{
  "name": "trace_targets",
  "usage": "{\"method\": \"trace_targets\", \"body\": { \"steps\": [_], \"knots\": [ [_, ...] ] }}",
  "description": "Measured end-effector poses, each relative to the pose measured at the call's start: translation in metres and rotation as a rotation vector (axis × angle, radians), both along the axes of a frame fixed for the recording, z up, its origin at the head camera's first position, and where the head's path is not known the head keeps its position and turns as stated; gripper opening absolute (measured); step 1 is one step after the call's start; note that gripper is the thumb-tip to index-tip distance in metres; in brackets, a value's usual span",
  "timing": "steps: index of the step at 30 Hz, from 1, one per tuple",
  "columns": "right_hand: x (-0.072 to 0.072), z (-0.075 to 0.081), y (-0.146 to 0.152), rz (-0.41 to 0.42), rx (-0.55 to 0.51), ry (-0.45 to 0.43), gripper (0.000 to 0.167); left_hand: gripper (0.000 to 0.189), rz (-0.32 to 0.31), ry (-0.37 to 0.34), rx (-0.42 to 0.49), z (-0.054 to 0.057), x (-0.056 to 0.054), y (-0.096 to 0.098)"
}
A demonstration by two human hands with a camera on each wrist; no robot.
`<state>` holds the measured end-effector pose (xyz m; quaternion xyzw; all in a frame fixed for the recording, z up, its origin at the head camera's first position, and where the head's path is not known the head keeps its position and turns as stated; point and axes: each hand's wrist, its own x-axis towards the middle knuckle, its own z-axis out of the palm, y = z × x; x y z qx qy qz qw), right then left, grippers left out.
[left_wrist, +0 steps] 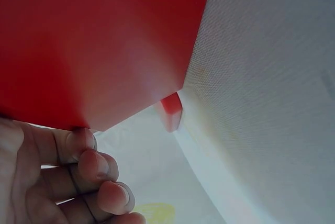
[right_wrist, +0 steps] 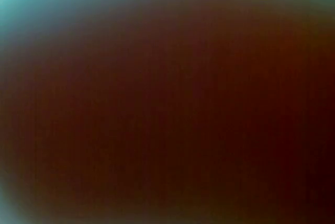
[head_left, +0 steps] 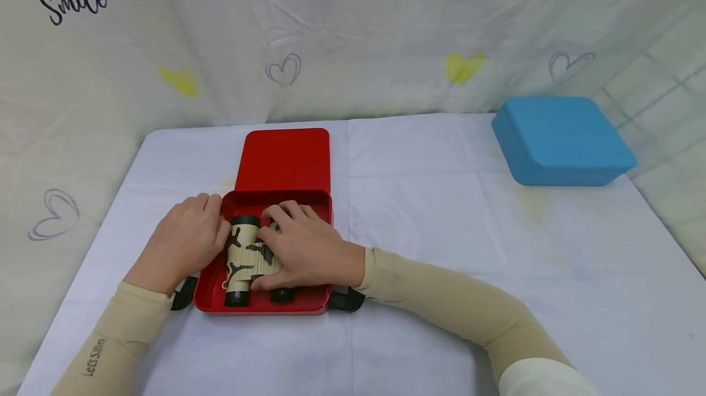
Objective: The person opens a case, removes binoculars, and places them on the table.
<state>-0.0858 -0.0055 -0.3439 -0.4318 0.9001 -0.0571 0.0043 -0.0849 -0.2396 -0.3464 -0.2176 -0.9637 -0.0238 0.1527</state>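
Note:
Camouflage-patterned binoculars (head_left: 242, 261) with black ends lie inside an open red box (head_left: 204, 298). My right hand (head_left: 303, 249) grips them from above, thumb toward the near end and fingers over the far part, hiding much of the right barrel. On the box's left side, my left hand (head_left: 184, 239) holds the rim. The left wrist view shows the fingers (left_wrist: 112, 197) against the outside of the red wall (left_wrist: 94, 67). The right wrist view is a dark blur.
The box's red lid (head_left: 285, 160) lies folded back behind it. A closed blue box (head_left: 568, 138) stands at the table's back right. White cloth covers the table (head_left: 419, 212), and a printed curtain (head_left: 364, 34) hangs behind its far edge.

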Motion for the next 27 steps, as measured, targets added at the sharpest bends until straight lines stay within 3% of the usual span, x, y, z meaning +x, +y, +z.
{"method": "trace_targets", "body": {
  "steps": [8, 15, 27],
  "knots": [
    [0.0009, -0.0036, -0.0007, 0.01, 0.014, 0.013, 0.074, 0.013, -0.001, -0.002, 0.006, -0.0019, 0.0016, -0.0002],
    [0.0015, -0.0056, 0.0004, 0.026, 0.0, 0.092, 0.075, 0.014, -0.003, 0.012, 0.008, -0.0025, 0.0018, -0.0005],
    [0.002, -0.0065, 0.0003, 0.03, -0.008, 0.173, 0.059, 0.013, 0.013, -0.006, 0.013, -0.0008, 0.0008, -0.0001]
  ]
}}
